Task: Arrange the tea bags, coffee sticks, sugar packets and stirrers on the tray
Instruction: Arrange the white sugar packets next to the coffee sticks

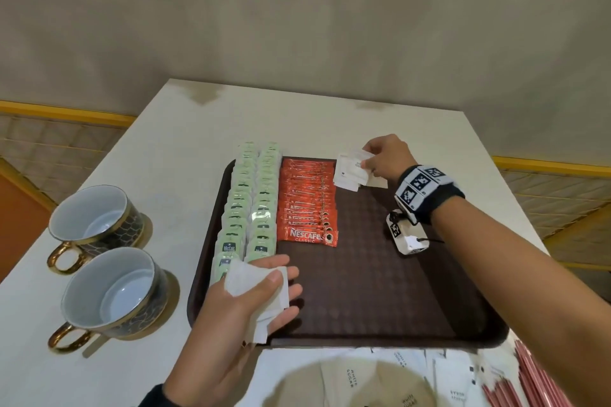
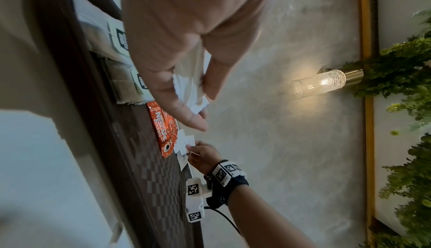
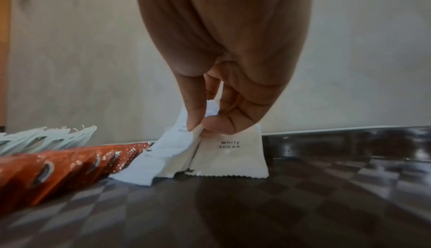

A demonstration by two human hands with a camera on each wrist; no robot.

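The right hand [image 1: 385, 155] pinches a white sugar packet [image 3: 205, 122] between thumb and fingertips at the far edge of the brown tray [image 1: 380, 274], lowering it onto a small cluster of sugar packets [image 1: 348, 172] that lies just beside the far end of the coffee sticks; one packet there stands on its lower edge against the tray's far rim, its "WHITE SUGAR" print readable in the right wrist view. The left hand [image 1: 251, 301] hovers over the tray's near-left corner, palm up, fingers loosely curled with the thumb clamped over a stack of sugar packets [image 1: 258, 287] — well apart from the cluster at the far rim.

On the tray, the orange-red coffee sticks [image 1: 307, 201] lie in an overlapping row running from far to near, left of the sugar cluster. Left of them again, two overlapping rows of pale green tea bags [image 1: 251, 201] fill the tray's left side, the nearest ones partly hidden behind the left hand. The right half of the tray is bare patterned surface.

The tray rests on a white tabletop [image 1: 165, 149]. Left of the tray stand two dark cups with gold handles [image 1: 105, 261]. Off the tray's near edge lie more loose sugar packets [image 1: 396, 377], and at its near-right corner — a bundle of reddish stirrers [image 1: 532, 383].
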